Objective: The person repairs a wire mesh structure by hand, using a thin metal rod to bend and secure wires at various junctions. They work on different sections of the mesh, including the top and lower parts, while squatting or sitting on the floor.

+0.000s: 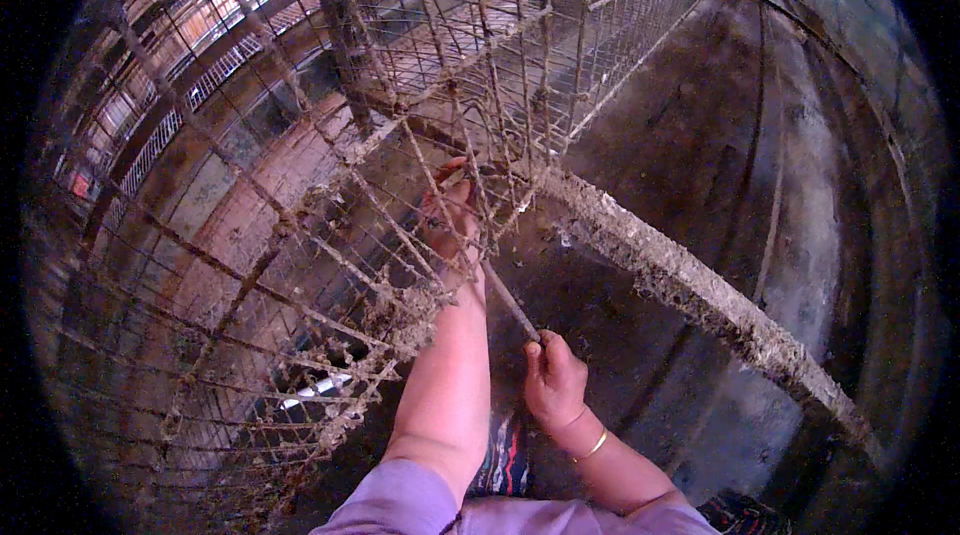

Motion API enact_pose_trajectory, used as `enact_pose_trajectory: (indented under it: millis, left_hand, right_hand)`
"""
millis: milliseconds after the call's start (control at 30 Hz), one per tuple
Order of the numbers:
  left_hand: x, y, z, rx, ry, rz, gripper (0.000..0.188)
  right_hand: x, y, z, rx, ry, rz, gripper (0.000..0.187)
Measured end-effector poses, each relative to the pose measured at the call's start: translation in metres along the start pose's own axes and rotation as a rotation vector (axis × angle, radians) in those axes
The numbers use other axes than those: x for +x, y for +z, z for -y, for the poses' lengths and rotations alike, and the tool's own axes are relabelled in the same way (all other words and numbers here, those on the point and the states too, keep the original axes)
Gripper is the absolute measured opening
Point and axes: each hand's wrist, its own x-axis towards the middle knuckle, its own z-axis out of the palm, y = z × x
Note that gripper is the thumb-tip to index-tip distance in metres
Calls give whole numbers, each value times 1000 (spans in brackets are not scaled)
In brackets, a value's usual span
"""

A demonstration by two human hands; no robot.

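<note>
My right hand (557,380) is closed round the lower end of a thin rod (512,301), with a gold-coloured bangle (590,447) at the wrist. The rod slants up and left from that fist toward the corner of a rusty, dirt-caked wire mesh cage (345,260). My left arm stretches up behind the mesh wires, and my left hand (455,210) is at the cage corner with its fingers curled. Wires cross in front of that hand, so what it grips is hidden.
A thick, crusted beam (680,270) runs from the cage corner down to the right. Taller mesh panels (560,25) rise at the back. Beyond the beam lies a dark, stained floor (660,135). A white object (315,391) shows through the mesh at lower left.
</note>
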Motion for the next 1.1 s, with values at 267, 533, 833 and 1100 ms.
enact_pose_trajectory:
  millis: [267, 533, 833, 1100]
  left_hand:
    - [4, -1, 0, 16, -25, 28, 40]
    - [-1, 3, 8, -1, -55, 44, 40]
    - [-4, 3, 5, 19, -35, 36, 40]
    - [-9, 9, 8, 62, -23, 21, 40]
  right_hand:
    - [16, -26, 3, -105, -171, -87, 13]
    - [-5, -20, 11, -51, -21, -90, 15]
    - [37, -40, -32, -30, -174, 44, 19]
    - [10, 8, -35, 627, 261, 288, 16]
